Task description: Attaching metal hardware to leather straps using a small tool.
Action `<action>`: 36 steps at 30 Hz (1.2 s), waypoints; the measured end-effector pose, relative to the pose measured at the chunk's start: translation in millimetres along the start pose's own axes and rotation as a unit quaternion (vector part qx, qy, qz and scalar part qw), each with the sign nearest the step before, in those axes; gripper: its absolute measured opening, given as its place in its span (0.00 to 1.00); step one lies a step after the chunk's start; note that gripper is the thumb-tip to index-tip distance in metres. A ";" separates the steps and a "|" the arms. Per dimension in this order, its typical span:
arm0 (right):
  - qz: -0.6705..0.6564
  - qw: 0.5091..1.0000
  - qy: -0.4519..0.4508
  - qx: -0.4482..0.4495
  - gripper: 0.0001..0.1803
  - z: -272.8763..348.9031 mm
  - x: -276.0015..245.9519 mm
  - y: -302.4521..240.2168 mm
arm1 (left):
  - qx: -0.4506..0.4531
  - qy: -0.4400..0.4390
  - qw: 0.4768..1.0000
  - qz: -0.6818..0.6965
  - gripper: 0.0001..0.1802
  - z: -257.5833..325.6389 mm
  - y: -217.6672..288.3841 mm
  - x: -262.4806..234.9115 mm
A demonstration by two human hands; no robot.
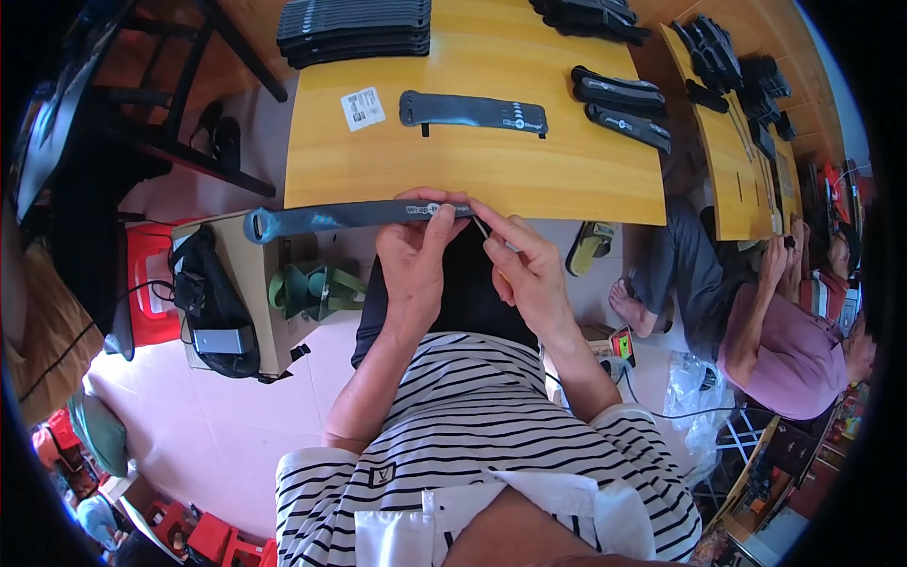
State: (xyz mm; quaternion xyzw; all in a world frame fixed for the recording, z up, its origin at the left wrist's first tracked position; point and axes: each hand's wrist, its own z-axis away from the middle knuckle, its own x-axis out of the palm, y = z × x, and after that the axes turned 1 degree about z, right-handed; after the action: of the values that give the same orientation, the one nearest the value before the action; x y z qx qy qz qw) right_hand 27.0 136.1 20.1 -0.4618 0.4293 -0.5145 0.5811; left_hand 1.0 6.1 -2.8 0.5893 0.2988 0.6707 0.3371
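At the near edge of the surface (378, 161), the left hand (416, 250) grips a dark strap (331, 218); the right hand (524, 265) pinches its end.

On the table ahead of you, left of centre, lies a small white rectangular label (363, 108) with dark print, slightly tilted. Just right of it rests a dark strap (472, 112) bearing a small white printed mark. The strap (354, 216) in your hands carries a similar white mark near your thumbs.
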 end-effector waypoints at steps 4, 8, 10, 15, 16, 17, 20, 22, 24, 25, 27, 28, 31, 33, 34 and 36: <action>-0.058 0.998 -0.005 0.026 0.21 -0.1 -0.8 2.1 | 0.043 0.009 0.998 -0.041 0.09 2.1 -4.1 3.4; -0.086 0.996 -0.002 0.035 0.21 0.7 0.7 4.8 | 0.107 0.005 0.988 -0.116 0.09 3.1 -9.8 1.1; -0.090 0.996 0.003 0.029 0.21 1.7 3.5 5.0 | 0.115 0.003 0.986 -0.122 0.09 3.2 -11.5 -0.4; -0.058 0.998 0.022 -0.008 0.22 3.3 10.2 4.5 | 0.121 0.015 0.989 -0.086 0.09 6.7 -10.6 5.4; -0.020 0.999 0.029 -0.024 0.23 2.8 10.2 5.5 | 0.124 0.017 0.988 -0.087 0.08 6.8 -10.8 5.1; 0.018 0.998 0.037 -0.040 0.23 2.6 10.6 6.8 | 0.128 0.019 0.988 -0.088 0.08 7.0 -11.1 4.9; 0.151 0.978 0.075 -0.126 0.24 1.5 16.0 14.5 | 0.154 0.032 0.982 -0.107 0.06 7.5 -15.5 2.7; 0.133 0.981 0.082 -0.116 0.23 2.2 17.5 18.3 | 0.156 0.034 0.982 -0.106 0.06 7.3 -16.9 3.9; 0.115 0.984 0.089 -0.107 0.23 3.7 19.9 18.5 | 0.156 0.036 0.982 -0.105 0.06 8.1 -19.5 5.5; 0.045 0.993 0.084 -0.068 0.22 4.5 21.5 15.9 | 0.154 0.041 0.983 -0.091 0.06 8.6 -21.1 6.6; -0.027 0.996 0.079 -0.028 0.22 4.7 22.2 14.9 | 0.151 0.045 0.984 -0.078 0.06 8.9 -23.0 6.8; -0.123 0.991 0.060 0.008 0.22 4.6 21.5 14.7 | 0.160 0.048 0.982 -0.085 0.06 9.1 -23.6 7.1; -0.227 0.972 0.053 0.043 0.22 4.6 24.3 13.7 | 0.191 0.046 0.973 -0.120 0.06 6.7 -28.7 4.9; -0.236 0.969 0.065 0.042 0.22 2.6 28.5 13.3 | 0.214 0.040 0.964 -0.149 0.06 5.3 -29.7 4.1; -0.167 0.983 0.082 0.004 0.22 1.5 30.5 13.7 | 0.223 0.042 0.962 -0.154 0.06 5.8 -29.2 4.2; -0.097 0.990 0.100 -0.033 0.22 -0.9 28.1 14.4 | 0.231 0.044 0.959 -0.160 0.06 6.0 -29.8 1.0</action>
State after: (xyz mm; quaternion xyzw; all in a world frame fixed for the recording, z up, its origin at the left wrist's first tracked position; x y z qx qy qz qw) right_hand 31.9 108.7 5.2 -0.4668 0.4552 -0.5971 0.4673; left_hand 9.8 24.7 -25.2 0.5656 0.5504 0.5461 0.2809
